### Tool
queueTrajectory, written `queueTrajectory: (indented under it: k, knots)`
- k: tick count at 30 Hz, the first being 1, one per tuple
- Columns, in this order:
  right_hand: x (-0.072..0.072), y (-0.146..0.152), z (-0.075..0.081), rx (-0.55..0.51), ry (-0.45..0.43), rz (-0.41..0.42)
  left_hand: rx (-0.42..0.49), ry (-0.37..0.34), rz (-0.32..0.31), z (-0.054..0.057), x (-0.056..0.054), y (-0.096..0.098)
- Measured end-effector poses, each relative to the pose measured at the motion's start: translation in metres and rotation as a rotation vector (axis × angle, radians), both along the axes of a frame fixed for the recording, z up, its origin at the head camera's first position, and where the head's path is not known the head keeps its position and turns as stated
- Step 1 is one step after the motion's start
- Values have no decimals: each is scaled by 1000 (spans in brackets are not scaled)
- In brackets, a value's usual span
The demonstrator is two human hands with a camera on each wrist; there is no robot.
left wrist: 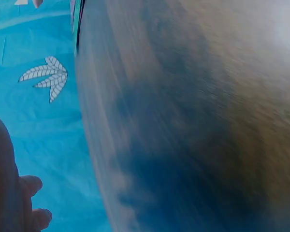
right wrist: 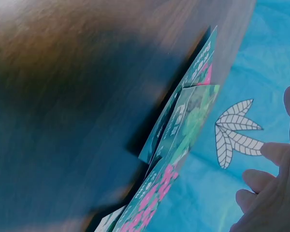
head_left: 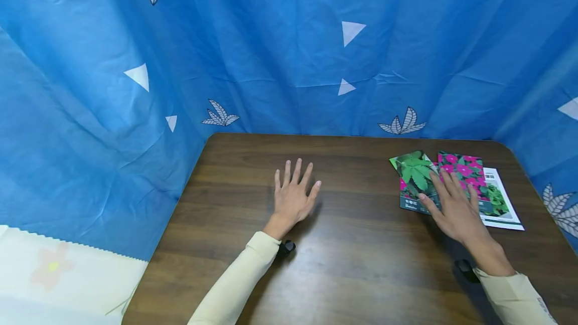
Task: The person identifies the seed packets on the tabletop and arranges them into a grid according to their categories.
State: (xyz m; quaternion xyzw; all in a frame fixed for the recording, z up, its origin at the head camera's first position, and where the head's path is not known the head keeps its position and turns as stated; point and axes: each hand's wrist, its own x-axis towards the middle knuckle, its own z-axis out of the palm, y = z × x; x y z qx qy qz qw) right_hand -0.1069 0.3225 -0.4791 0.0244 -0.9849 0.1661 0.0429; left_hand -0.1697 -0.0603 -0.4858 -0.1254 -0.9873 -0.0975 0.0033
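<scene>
My left hand (head_left: 292,199) is held over the left half of the table, its fingers spread and nothing in them. Over the right side, my right hand (head_left: 462,217) has its fingers spread too, overlapping a group of seed packets in the head view. One packet with a green leaf picture (head_left: 417,172) lies at an angle on the left, with pink flowers showing from beneath it. Beside it is a packet with pink flowers (head_left: 467,167). A white packet with green leaves (head_left: 501,202) sticks out on the right. In the right wrist view the fingers (right wrist: 256,181) stand apart from the packets.
The brown wooden table (head_left: 356,255) has rounded far corners. A blue curtain (head_left: 289,54) with leaf and triangle prints hangs behind it and along its sides. Pale cloth with a flower print (head_left: 90,280) lies at the lower left.
</scene>
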Motion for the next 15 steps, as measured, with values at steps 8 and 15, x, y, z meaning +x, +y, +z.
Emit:
queueTrajectory:
  k: [8,15]
  knots:
    - [7,10,-4,6,0,-12,3,-2,-45,1,-2,24]
    - [15,23,-6,1,20,-18,39,16,-87,-1,-1,50]
